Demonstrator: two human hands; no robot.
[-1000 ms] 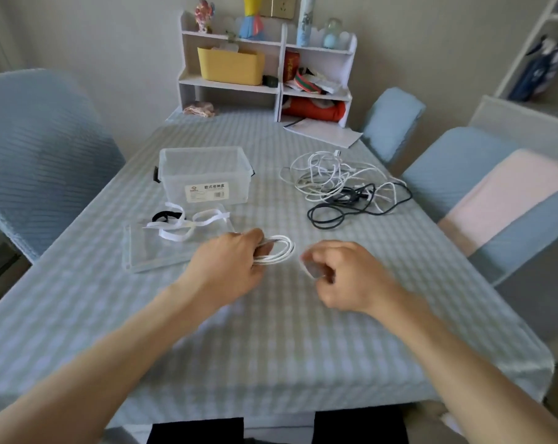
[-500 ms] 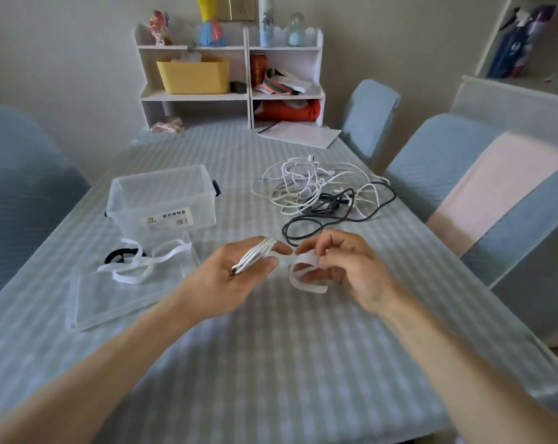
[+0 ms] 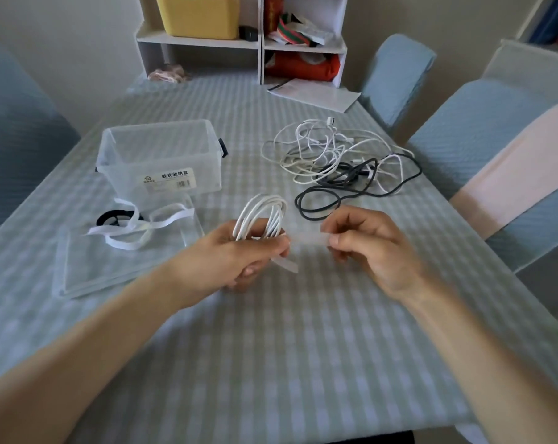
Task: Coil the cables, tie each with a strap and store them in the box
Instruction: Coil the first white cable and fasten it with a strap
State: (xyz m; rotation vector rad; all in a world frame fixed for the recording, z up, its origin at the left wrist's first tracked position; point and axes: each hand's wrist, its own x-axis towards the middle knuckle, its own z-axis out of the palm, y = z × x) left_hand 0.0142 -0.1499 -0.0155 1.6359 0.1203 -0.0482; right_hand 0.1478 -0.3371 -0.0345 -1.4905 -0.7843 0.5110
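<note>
Checked pale-blue tablecloth (image 3: 271, 331) fills the frame. At centre my left hand (image 3: 239, 254) grips the coiled white cable (image 3: 264, 216), loops upright; my right hand (image 3: 364, 241) pinches the white strap (image 3: 306, 241) stretched sideways between them, across the coil's long axis.

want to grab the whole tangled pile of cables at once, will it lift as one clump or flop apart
Probably floppy: the tangled cables lie in loose, thin loops. White and black strands cross, so they would likely drag along together. The black loop trails toward the near side and may dangle.
</note>
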